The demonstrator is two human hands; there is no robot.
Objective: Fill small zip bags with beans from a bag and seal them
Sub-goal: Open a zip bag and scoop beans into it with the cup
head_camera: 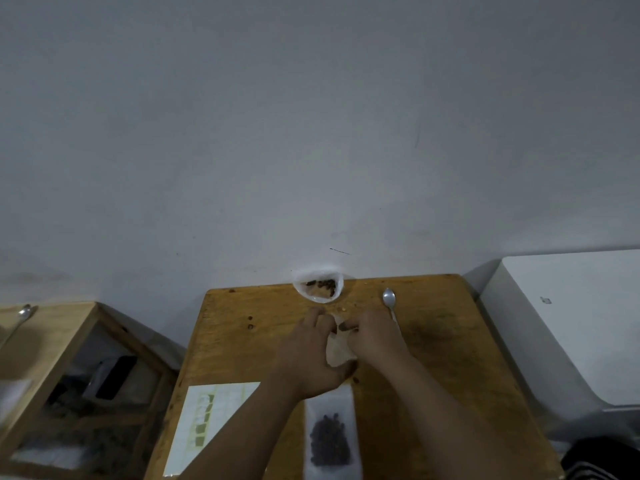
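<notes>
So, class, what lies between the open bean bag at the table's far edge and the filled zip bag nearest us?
In the head view: the left hand and right hand, both holding a small zip bag.

Filled zip bag (329, 441) cut off below (spoon (389, 298) handle partly hidden)

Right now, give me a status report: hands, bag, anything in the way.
Left hand and right hand both pinch the small zip bag. Bean bag open at far edge. Spoon right, filled bag near; nothing blocking.

Wooden table (242, 341) against a grey wall (311, 133) (dimly lit), white unit (571, 323) beside.
</notes>
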